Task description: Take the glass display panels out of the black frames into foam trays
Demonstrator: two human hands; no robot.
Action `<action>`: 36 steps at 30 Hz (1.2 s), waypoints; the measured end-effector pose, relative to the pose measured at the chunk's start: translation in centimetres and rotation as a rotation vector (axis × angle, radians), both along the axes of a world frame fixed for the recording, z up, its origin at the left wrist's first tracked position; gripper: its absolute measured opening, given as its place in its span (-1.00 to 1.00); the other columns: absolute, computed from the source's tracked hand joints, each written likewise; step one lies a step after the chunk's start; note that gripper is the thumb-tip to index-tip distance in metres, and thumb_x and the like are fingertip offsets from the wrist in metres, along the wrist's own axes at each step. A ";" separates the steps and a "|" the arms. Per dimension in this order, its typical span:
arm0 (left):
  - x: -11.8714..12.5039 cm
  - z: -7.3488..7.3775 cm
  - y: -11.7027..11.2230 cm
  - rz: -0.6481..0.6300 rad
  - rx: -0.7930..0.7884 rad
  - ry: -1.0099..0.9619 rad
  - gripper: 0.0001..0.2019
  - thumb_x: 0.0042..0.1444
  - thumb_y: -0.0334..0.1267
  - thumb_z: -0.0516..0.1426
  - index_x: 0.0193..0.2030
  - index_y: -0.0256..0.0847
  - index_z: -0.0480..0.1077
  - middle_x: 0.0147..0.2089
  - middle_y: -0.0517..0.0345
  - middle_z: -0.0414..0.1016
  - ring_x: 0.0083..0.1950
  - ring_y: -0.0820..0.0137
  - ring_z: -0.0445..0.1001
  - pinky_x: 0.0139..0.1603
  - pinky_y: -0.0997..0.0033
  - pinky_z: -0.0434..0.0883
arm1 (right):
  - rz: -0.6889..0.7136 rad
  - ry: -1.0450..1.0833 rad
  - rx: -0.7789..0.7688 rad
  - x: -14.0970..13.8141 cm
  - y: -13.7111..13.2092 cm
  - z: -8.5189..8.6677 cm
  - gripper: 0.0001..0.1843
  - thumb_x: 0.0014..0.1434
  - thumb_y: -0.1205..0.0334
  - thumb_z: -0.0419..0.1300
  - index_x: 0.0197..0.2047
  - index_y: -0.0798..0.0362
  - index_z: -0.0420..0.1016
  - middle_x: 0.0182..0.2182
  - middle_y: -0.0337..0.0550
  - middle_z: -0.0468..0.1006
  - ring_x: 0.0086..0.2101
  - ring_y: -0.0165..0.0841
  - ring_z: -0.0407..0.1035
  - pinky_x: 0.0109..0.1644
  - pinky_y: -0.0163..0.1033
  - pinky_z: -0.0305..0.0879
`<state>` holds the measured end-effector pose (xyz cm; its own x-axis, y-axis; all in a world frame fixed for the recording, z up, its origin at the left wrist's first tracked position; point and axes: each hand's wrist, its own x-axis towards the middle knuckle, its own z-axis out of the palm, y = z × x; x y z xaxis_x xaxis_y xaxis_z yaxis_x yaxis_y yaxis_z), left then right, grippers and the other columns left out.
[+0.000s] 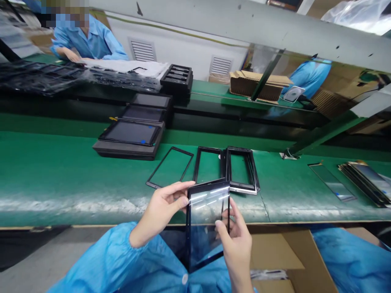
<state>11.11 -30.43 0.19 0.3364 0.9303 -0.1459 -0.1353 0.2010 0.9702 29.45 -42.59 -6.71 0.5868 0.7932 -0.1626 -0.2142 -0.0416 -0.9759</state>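
2 wall vents [142,50], stacked cardboard [244,86], crumpled plastic [356,14], blue-clad co-worker [94,40]

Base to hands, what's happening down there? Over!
Left hand, right hand: both gripping black-edged clear panel. Panel held up. Black frames lying beyond, on green bench.

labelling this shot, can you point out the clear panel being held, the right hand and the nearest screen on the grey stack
Clear panel [204,224], head view: middle of its see-through face
Right hand [239,240], head view: middle of the hand
Nearest screen [128,132], head view: middle of its dark face
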 end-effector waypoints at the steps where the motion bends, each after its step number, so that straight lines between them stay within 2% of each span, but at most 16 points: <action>1: 0.0 -0.1 0.0 -0.009 -0.014 -0.008 -0.56 0.06 -0.08 0.48 0.10 -0.09 0.71 -0.34 0.07 0.66 -0.36 0.34 0.59 -0.38 0.47 0.58 | 0.001 0.001 -0.006 0.0 0.0 0.2 -0.20 0.16 0.07 0.49 0.43 -0.07 0.45 -0.21 -0.15 0.60 -0.39 -0.37 0.45 -0.39 -0.33 0.48; 6: -0.1 -0.2 0.0 -0.028 -0.086 -0.056 -0.55 0.05 -0.09 0.50 0.10 -0.04 0.71 -0.28 0.08 0.67 -0.33 0.37 0.61 -0.40 0.53 0.59 | 0.005 0.013 -0.028 -0.1 0.2 1.3 -0.18 0.17 0.06 0.48 0.45 -0.11 0.41 -0.23 -0.22 0.57 -0.43 -0.42 0.41 -0.45 -0.37 0.42; 11: -0.2 -0.3 0.0 -0.027 -0.122 -0.081 -0.55 0.08 -0.13 0.48 0.14 -0.04 0.69 -0.18 0.03 0.73 -0.24 0.33 0.68 -0.36 0.54 0.62 | 0.028 0.041 -0.054 -0.1 0.5 1.9 -0.13 0.11 0.03 0.53 0.44 -0.05 0.42 -0.26 -0.25 0.55 -0.47 -0.45 0.39 -0.47 -0.37 0.42; 21: 0.1 -0.5 -0.2 0.004 -0.121 -0.037 -0.46 0.06 -0.11 0.48 0.19 -0.17 0.65 -0.19 -0.05 0.75 -0.20 0.23 0.71 -0.40 0.52 0.63 | 0.019 0.045 -0.066 -0.4 0.5 1.7 -0.16 0.14 0.05 0.51 0.43 -0.04 0.41 -0.26 -0.23 0.55 -0.44 -0.44 0.43 -0.45 -0.38 0.44; 28: 0.0 -0.3 -0.3 -0.004 -0.149 -0.033 -0.44 0.10 -0.09 0.47 0.23 -0.20 0.63 -0.22 -0.07 0.78 -0.29 0.33 0.69 -0.36 0.54 0.63 | 0.011 0.026 -0.074 -0.4 0.5 1.6 -0.17 0.14 0.05 0.50 0.44 -0.05 0.40 -0.26 -0.23 0.55 -0.45 -0.43 0.41 -0.46 -0.37 0.43; 31: 0.1 -0.4 -0.3 -0.004 -0.137 -0.015 -0.44 0.12 -0.09 0.46 0.25 -0.20 0.61 -0.20 -0.07 0.78 -0.23 0.29 0.73 -0.36 0.55 0.63 | 0.025 -0.013 -0.072 -0.4 0.3 1.2 -0.20 0.19 0.06 0.46 0.45 -0.06 0.38 -0.25 -0.21 0.55 -0.43 -0.42 0.42 -0.44 -0.35 0.45; 34: 0.2 -0.3 -0.4 0.026 -0.107 0.031 -0.48 0.13 -0.11 0.45 0.21 -0.21 0.63 -0.18 -0.06 0.78 -0.13 0.18 0.77 -0.38 0.55 0.64 | 0.055 -0.179 -0.044 -0.1 0.0 0.8 -0.29 0.27 0.09 0.39 0.44 -0.11 0.40 -0.12 -0.12 0.55 -0.33 -0.35 0.51 -0.33 -0.27 0.54; 36: 0.1 -0.1 -0.4 0.054 -0.071 0.074 -0.52 0.13 -0.11 0.45 0.17 -0.24 0.66 -0.20 -0.05 0.78 -0.13 0.14 0.78 -0.38 0.52 0.65 | 0.025 -0.373 0.004 0.5 0.0 0.9 -0.39 0.31 0.11 0.35 0.41 -0.16 0.45 0.11 -0.01 0.49 -0.10 -0.22 0.56 -0.11 -0.13 0.61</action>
